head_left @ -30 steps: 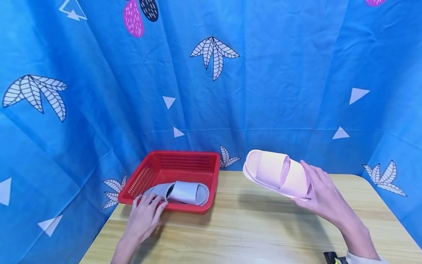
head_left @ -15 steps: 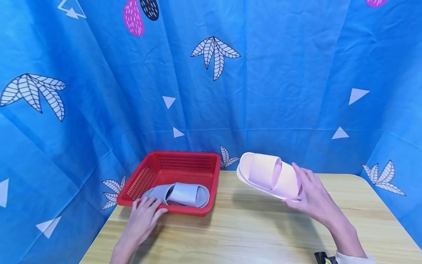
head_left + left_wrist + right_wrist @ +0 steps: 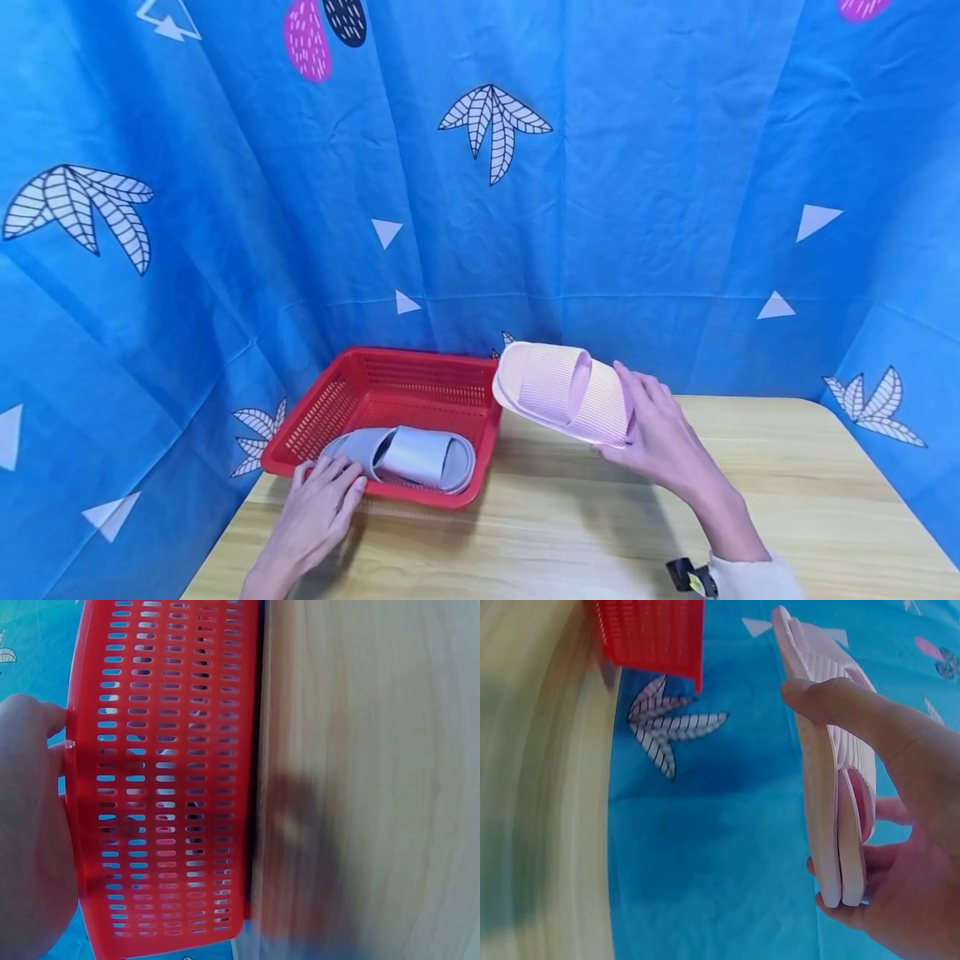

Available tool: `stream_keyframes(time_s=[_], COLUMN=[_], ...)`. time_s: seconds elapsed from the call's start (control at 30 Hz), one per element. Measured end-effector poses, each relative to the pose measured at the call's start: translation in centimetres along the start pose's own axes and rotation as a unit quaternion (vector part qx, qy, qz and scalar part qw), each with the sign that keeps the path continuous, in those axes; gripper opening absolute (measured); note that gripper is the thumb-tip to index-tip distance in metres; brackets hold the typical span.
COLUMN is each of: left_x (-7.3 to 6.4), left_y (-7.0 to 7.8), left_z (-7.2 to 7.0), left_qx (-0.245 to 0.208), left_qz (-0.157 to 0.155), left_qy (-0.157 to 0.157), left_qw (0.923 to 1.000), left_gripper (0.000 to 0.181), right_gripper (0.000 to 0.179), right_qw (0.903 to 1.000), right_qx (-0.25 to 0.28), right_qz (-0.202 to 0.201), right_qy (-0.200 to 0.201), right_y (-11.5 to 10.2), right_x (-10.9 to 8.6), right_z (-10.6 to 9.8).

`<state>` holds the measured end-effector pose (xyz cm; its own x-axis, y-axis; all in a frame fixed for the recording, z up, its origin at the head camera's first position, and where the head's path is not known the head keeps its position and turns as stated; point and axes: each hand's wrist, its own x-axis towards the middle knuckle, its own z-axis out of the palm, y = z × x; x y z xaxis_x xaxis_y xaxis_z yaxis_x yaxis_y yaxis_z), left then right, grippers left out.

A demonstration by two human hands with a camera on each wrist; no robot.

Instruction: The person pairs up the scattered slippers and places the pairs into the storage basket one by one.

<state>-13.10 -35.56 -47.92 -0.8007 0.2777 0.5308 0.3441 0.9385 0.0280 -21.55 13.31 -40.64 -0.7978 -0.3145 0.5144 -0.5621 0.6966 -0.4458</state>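
My right hand (image 3: 663, 433) grips a pair of pink slippers (image 3: 566, 392) by one end, holding them above the table. Two soles lie pressed together in the right wrist view, the thumb on one side and fingers (image 3: 881, 859) on the other. The slippers' far end overlaps the right rim of a red plastic basket (image 3: 491, 442) in the head view. Inside the basket, along its near side, lies a grey slipper (image 3: 420, 456); whether another is under it cannot be told. My left hand (image 3: 315, 508) holds the basket's near rim, its fingers hooked over the edge.
A light wooden table (image 3: 555, 533) bears the basket at its left part. Blue patterned cloth (image 3: 637, 208) hangs close behind and along both sides. A black strap-like device (image 3: 690, 575) sits at my right wrist, by a pale sleeve (image 3: 753, 579).
My right hand has carried the pink slippers leftward, up to the basket's right side. The basket's near rim has come slightly towards me, with my left hand still on it.
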Motion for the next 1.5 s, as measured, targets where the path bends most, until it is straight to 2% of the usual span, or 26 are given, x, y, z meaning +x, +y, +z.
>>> stream_keyframes(time_s=[0.27,0.43,0.63,0.8,1.0,1.1,1.33,1.5], left_x=[0.0,-0.1,-0.1,0.0,0.3,0.2,0.2,0.5], left_y=[0.4,0.7,1.1,1.4,1.5,1.5,1.8,2.2], left_z=[0.0,0.1,0.2,0.1,0.3,0.4,0.4,0.6], left_qx=[0.012,0.022,0.024,0.029,0.03,0.029,0.032,0.037], left_qz=[-0.012,-0.031,-0.037,-0.035,-0.023,-0.027,-0.037,-0.035], left_qy=[0.001,-0.016,-0.019,-0.012,0.005,0.005,0.007,0.01], left_qw=[0.9999,0.9992,0.9988,0.9989,0.9993,0.9992,0.9988,0.9987], left_gripper=[0.022,0.025,0.026,0.027,0.028,0.028,0.027,0.024], right_gripper=[0.111,0.108,0.099,0.098,0.1,0.101,0.091,0.089], right_qw=[0.9995,0.9986,0.9978,0.997,0.9935,0.9912,0.985,0.98], right_qx=[-0.001,0.003,0.01,0.01,0.01,0.005,-0.026,-0.029], right_qz=[-0.031,-0.051,-0.048,-0.046,-0.023,-0.018,-0.056,-0.05], right_qy=[0.002,-0.013,-0.045,-0.062,-0.111,-0.131,-0.162,-0.19], right_y=[-2.7,-4.7,-6.6,-7.7,-9.5,-10.3,-11.6,-12.2], right_x=[3.6,6.1,8.6,10.1,11.7,12.4,14.3,15.0], right_z=[1.5,2.8,4.6,6.0,7.6,8.7,10.6,11.4])
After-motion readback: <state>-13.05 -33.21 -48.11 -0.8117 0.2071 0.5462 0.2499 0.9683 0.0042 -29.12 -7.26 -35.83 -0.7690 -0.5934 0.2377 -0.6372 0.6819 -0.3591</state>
